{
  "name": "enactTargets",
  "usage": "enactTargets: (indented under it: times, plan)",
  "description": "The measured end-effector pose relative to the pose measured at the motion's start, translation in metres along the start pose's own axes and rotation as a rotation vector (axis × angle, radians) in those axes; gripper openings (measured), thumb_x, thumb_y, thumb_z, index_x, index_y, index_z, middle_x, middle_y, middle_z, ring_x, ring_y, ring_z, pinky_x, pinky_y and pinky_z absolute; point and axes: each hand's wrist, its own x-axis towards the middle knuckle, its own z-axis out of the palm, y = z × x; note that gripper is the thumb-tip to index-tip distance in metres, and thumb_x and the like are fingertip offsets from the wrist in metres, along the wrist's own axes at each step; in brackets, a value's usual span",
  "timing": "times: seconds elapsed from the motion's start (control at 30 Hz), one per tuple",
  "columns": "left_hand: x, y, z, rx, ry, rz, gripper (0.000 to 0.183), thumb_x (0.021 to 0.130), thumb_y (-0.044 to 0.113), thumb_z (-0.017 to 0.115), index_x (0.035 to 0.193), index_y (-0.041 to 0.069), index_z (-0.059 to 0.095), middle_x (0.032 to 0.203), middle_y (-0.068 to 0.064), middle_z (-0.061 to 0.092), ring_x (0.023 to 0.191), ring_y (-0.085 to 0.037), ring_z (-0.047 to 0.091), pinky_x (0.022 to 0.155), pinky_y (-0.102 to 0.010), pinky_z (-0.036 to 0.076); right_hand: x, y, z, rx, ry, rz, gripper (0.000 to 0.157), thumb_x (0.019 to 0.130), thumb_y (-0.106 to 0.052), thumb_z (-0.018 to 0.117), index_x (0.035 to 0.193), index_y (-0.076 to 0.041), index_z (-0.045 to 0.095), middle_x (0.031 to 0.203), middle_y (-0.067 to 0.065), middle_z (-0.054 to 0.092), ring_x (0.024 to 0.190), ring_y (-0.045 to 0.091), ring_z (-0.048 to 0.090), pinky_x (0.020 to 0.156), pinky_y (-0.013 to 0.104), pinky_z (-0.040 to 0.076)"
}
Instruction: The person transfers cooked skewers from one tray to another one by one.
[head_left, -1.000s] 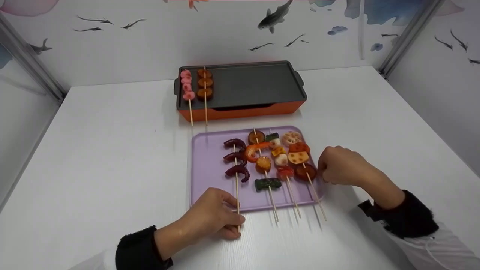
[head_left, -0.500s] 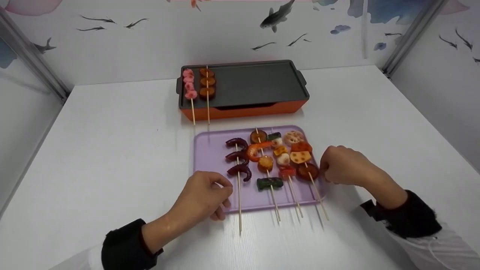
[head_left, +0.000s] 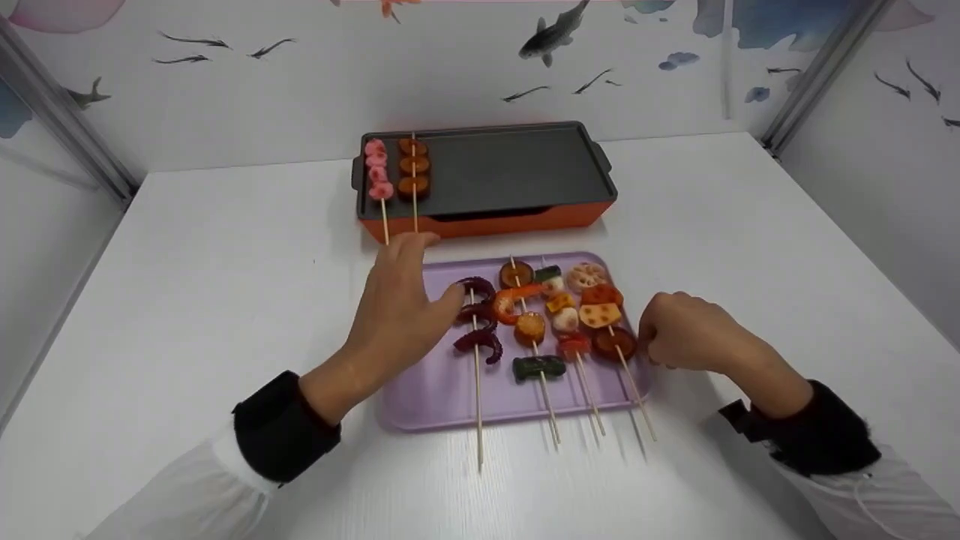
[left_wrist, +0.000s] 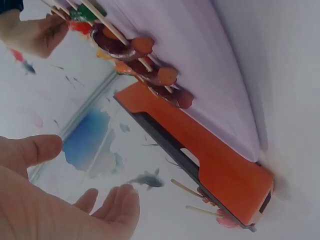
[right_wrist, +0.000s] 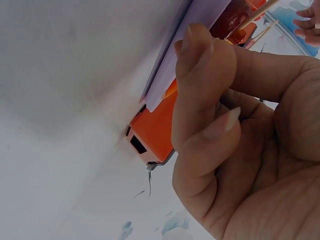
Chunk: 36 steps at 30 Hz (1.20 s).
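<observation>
Left hand [head_left: 394, 307] advanced, tentacle skewer [head_left: 478, 348] lengthwise toward grill [head_left: 517, 166]

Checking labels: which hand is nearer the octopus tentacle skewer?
Left. In the head view, the left hand is immediately left of the octopus tentacle skewer; the right hand is by the right edge of the purple tray.

Head view: set high behind left hand [head_left: 397, 307] and right hand [head_left: 694, 334], well back, facing forward and down; taking in both, purple tray [head_left: 442, 397] partly masked by left hand, orange grill [head_left: 517, 169] ahead. Left wrist: tipped sideways, close in, looking past left hand to tray, grill and distant right hand. Right wrist: tipped too, closest, largely blocked by right hand; sharing tray edge and grill with left wrist, probably left hand at far corner.
</observation>
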Motion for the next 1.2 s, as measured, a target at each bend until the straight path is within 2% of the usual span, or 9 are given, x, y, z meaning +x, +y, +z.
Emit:
enactTargets:
  times: [0.27,0.37,0.43,0.53,0.63,0.73,0.93,1.1,1.2]
  plan:
    - [0.055,0.010,-0.011,-0.123,-0.156,-0.317,0.086,0.094,0.032,0.065,0.160,0.002,0.020,0.165,-0.014,0.024,0.149,-0.026,0.029,0.120,-0.043,0.031,0.001,0.001,0.002,0.005,0.001,0.000,0.026,0.074,0.007,0.056,0.080,-0.008,0.077,0.061,-0.001,0.062,0.053,0.015,0.052,0.046,0.029,0.039]
    - [0.070,0.008,-0.011,-0.071,-0.176,-0.356,0.082,0.095,0.027,0.061,0.158,-0.005,0.020,0.158,-0.019,0.034,0.136,-0.026,0.042,0.112,-0.039,0.040,0.000,0.001,0.003,0.003,0.003,-0.003,0.026,0.075,0.007,0.056,0.079,-0.008,0.077,0.061,-0.001,0.062,0.053,0.015,0.052,0.046,0.029,0.039]
    - [0.078,0.005,-0.009,-0.007,-0.179,-0.364,0.066,0.096,0.021,0.058,0.149,-0.009,0.033,0.139,-0.021,0.050,0.115,-0.027,0.053,0.095,-0.036,0.048,0.000,0.001,0.002,0.000,0.008,-0.006,0.026,0.074,0.007,0.056,0.078,-0.008,0.076,0.061,-0.002,0.061,0.053,0.015,0.051,0.046,0.029,0.037]
    - [0.088,0.001,-0.003,0.125,-0.174,-0.361,0.036,0.098,0.010,0.054,0.128,-0.009,0.054,0.105,-0.015,0.060,0.086,-0.024,0.054,0.071,-0.035,0.045,-0.001,0.000,0.002,-0.003,0.015,-0.008,0.026,0.073,0.007,0.056,0.077,-0.009,0.076,0.062,-0.001,0.061,0.053,0.015,0.048,0.046,0.029,0.035]
    - [0.099,-0.003,0.003,0.226,-0.132,-0.350,0.019,0.095,0.000,0.054,0.110,-0.005,0.064,0.092,-0.013,0.062,0.079,-0.023,0.054,0.063,-0.034,0.042,-0.001,-0.001,0.000,-0.005,0.021,-0.007,0.027,0.072,0.008,0.056,0.077,-0.009,0.076,0.064,-0.001,0.061,0.054,0.015,0.048,0.046,0.029,0.035]
    - [0.106,-0.006,0.005,0.217,-0.090,-0.366,0.020,0.092,-0.005,0.056,0.109,-0.005,0.067,0.091,-0.014,0.066,0.076,-0.022,0.057,0.059,-0.032,0.044,-0.001,-0.002,0.000,-0.006,0.022,-0.004,0.027,0.073,0.008,0.056,0.078,-0.009,0.076,0.065,-0.001,0.062,0.054,0.015,0.049,0.046,0.029,0.036]
    - [0.111,-0.010,0.000,-0.113,-0.067,-0.481,0.015,0.089,-0.011,0.059,0.103,-0.008,0.064,0.095,-0.018,0.065,0.061,-0.018,0.066,0.052,-0.025,0.055,-0.001,-0.003,0.001,-0.008,0.034,-0.023,0.029,0.072,0.009,0.055,0.073,-0.012,0.075,0.061,-0.003,0.059,0.053,0.014,0.046,0.045,0.029,0.033]
    - [0.110,-0.010,-0.006,-0.560,-0.027,-0.591,0.017,0.090,-0.014,0.063,0.107,-0.016,0.062,0.100,-0.019,0.062,0.055,-0.015,0.066,0.070,-0.030,0.062,-0.003,-0.002,0.000,0.003,0.039,-0.043,0.031,0.071,0.009,0.053,0.071,-0.013,0.075,0.057,-0.004,0.057,0.051,0.012,0.044,0.045,0.028,0.031]
    - [0.111,-0.009,-0.006,-0.688,-0.013,-0.631,0.021,0.091,-0.012,0.066,0.112,-0.015,0.062,0.100,-0.019,0.064,0.059,-0.015,0.068,0.079,-0.033,0.061,-0.003,0.001,0.000,0.006,0.028,-0.028,0.030,0.073,0.009,0.054,0.073,-0.013,0.075,0.055,-0.004,0.058,0.051,0.013,0.048,0.045,0.028,0.034]
